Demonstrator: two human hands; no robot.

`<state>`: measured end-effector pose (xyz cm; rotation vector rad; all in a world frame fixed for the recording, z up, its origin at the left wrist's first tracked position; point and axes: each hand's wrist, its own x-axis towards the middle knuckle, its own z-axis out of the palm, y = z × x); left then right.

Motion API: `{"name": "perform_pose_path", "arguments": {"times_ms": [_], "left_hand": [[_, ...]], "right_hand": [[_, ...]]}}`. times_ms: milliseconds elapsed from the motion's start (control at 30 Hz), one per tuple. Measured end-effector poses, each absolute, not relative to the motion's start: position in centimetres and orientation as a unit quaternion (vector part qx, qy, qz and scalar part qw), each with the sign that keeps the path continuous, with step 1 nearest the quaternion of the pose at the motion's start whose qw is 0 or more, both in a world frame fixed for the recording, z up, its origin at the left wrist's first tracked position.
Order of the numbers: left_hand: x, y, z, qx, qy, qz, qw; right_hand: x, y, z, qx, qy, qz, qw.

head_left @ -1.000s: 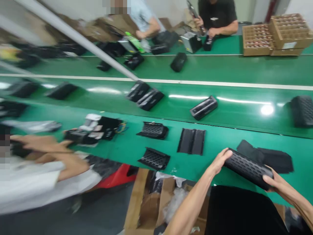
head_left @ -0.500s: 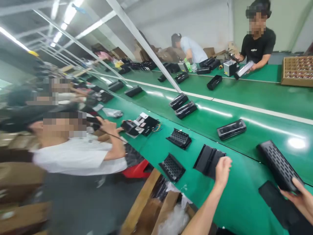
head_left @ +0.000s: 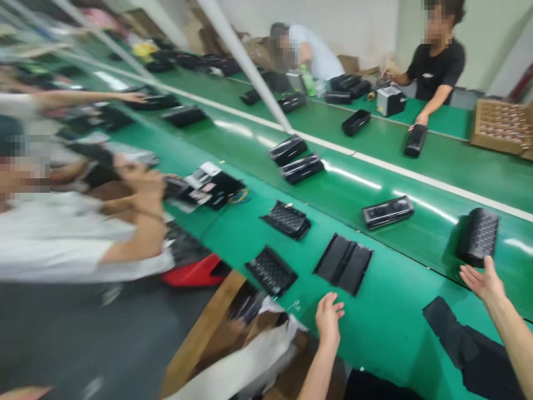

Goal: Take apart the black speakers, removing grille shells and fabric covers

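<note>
Closest in are the person's two bare hands, both held open with the fingers spread and nothing clamped in either, and they're well apart. The right hand [head_left: 483, 283] is held just short of a black perforated cylinder [head_left: 478, 238], with no contact visible. The left hand [head_left: 328, 319] is held over the near green conveyor belt [head_left: 395, 328], well left of the cylinder.

The cylinder, the only one in view, sits on the second green conveyor belt [head_left: 433, 239], just past that belt's dark edge, with its long axis pointing roughly away from the camera and tipped a bit to the right.

Nearer than the cylinder, one piece of black fabric [head_left: 453, 339] is laid on the near belt. Left of the cylinder on that belt, 2 black perforated panels [head_left: 287, 219] and 1 black two-channel tray [head_left: 343, 264] can be seen, with an open cardboard box [head_left: 233, 339] below the belt's edge.

Also left of the cylinder, 3 dark rectangular units [head_left: 387, 212] are lined up on its own belt. Further left, a person in a white shirt [head_left: 62, 233] is seen working at a black item, though it's blurred.

Beyond the cylinder, 2 black boxes [head_left: 356, 122] are on the far belt, and a hand of a person in a black T-shirt [head_left: 437, 61] is right by the nearer-right one. A cardboard tray of small parts [head_left: 502, 128] is off to the right.
</note>
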<state>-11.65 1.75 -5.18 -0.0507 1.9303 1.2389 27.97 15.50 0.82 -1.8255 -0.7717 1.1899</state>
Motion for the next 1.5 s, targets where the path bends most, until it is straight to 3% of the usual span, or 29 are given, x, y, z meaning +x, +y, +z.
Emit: {"name": "perform_pose_path", "arguments": {"times_ms": [233, 367, 567, 767, 933, 1067, 1200, 1367, 1500], "left_hand": [[-11.1, 1.8, -7.5, -0.048, 0.72, 0.532, 0.443], [-10.9, 1.5, -7.8, -0.031, 0.698, 0.531, 0.48], [-10.5, 0.6, -8.4, -0.01, 0.694, 0.52, 0.498], [-11.3, 0.0, -7.7, 0.048, 0.73, 0.517, 0.444], [-9.5, 3.3, -7.4, 0.102, 0.672, 0.502, 0.535], [-7.3, 5.8, -7.2, 0.092, 0.562, 0.465, 0.678], [-6.6, 6.5, -6.6, 0.006, 0.338, 0.436, 0.834], [-7.0, 6.6, -3.2, -0.057, 0.171, 0.484, 0.856], [-6.9, 7.0, 0.3, -0.076, 0.146, 0.501, 0.85]], "right_hand": [[8.7, 10.0, -3.6, -0.688, -0.345, 0.611, 0.185], [1.6, 11.0, -5.8, -0.69, -0.379, 0.604, 0.123], [2.5, 12.4, -5.5, -0.682, -0.443, 0.58, 0.056], [5.6, 13.3, -3.6, -0.682, -0.504, 0.529, -0.021], [8.4, 13.9, -1.8, -0.661, -0.556, 0.496, -0.087], [9.5, 13.4, 0.0, -0.61, -0.607, 0.499, -0.101], [11.4, 16.1, 2.3, -0.558, -0.687, 0.459, -0.078], [14.5, 27.4, 4.3, -0.553, -0.791, 0.261, 0.014], [14.3, 35.0, 2.4, -0.501, -0.84, 0.209, 0.006]]}}
